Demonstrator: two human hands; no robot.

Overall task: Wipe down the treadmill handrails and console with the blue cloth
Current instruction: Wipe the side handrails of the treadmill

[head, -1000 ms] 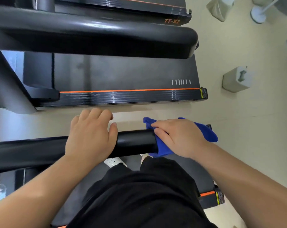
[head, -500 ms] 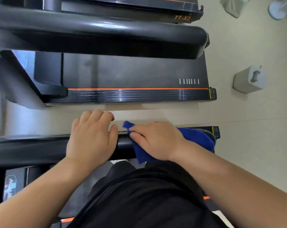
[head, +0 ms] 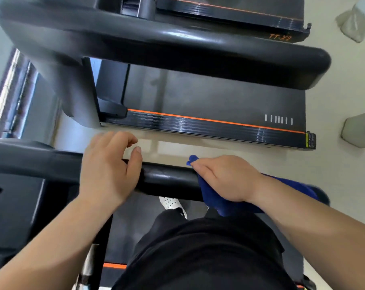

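Along the near handrail, looking straight down.

Wiping side: right hand lies over the blue cloth, fingers curled down the far face of the bar, so the grip pinches the cloth against the rail. The cloth folds under the palm and trails beneath the forearm toward the bar's free end.

Bracing side: left hand sits palm-down on the same rail, with a bare, shiny stretch between it and the cloth. Its grip is slack: fingers loosely bent and lifted clear of the far side, thumb out, holding nothing.

Step in hand, as I judge it: wiping the rail's outer length. To do it well:
- Wrap the cloth as far round the tube as the fingers allow, so the underside and far face get touched, not only the top.
- Use steady pressure and long overlapping passes along the bar, not dabs.
- Carry a pass over the rounded end, hidden now under cloth and forearm.
- The left hand must shift so the patch beneath it gets covered.
- The loose cloth tail could bunch or slip; gather it into the palm.

Console not in view; that work likely remains. A second treadmill stands alongside, across a strip of floor.
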